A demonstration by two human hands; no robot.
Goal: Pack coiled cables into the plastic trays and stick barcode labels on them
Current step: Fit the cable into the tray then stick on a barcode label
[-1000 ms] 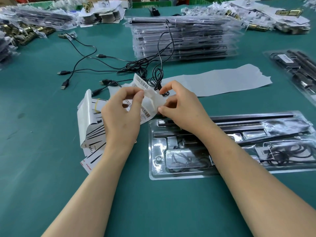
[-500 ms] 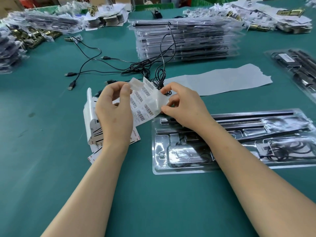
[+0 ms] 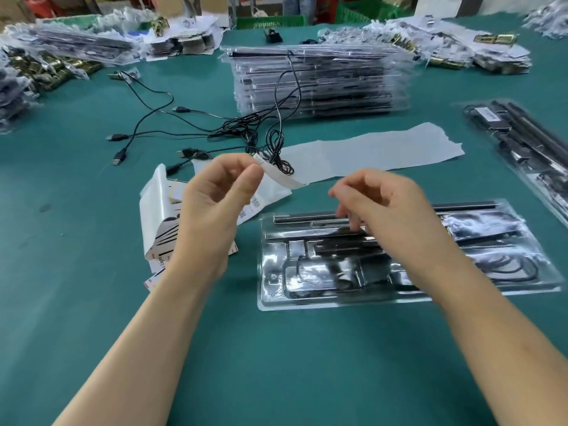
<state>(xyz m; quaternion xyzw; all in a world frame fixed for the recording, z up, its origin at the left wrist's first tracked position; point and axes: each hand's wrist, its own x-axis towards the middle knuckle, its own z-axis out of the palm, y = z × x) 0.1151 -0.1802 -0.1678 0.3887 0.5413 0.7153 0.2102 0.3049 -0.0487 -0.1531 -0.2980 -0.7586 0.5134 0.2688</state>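
Teal mat covers the surface [image 3: 92,302]. Both forearms reach in from the near edge, bare.

Left grip [image 3: 219,207] is raised off the mat. Its thumb and forefinger pinch the top edge of a barcode label sheet [image 3: 270,193]. The sheet curls over at the pinch, and its lower part hangs toward the printed cards [image 3: 159,232] stacked under that wrist.

Right grip [image 3: 384,207] hovers over the upper left part of the clear plastic tray [image 3: 307,302]. Its fingers are curled, with thumb and forefinger tips close together. It's motion-blurred, so we cannot tell if a label sits between them.

The tray lies flat just right of the cards, straight in front of us. A coiled cable [image 3: 510,267] sits in its right-hand pocket, and black bars run along the upper slots.

Behind the hands:
- A long strip of white backing paper [image 3: 384,149] lies flat on the mat.
- Loose USB cables [image 3: 184,133] sprawl to the left of it, with one lead running up onto a stack of trays [image 3: 319,84].
- Another packed tray [image 3: 528,149] lies angled at the right edge.
- Heaps of bagged parts [image 3: 67,47] line the far side.
- Green crates [image 3: 270,21] stand beyond the surface.
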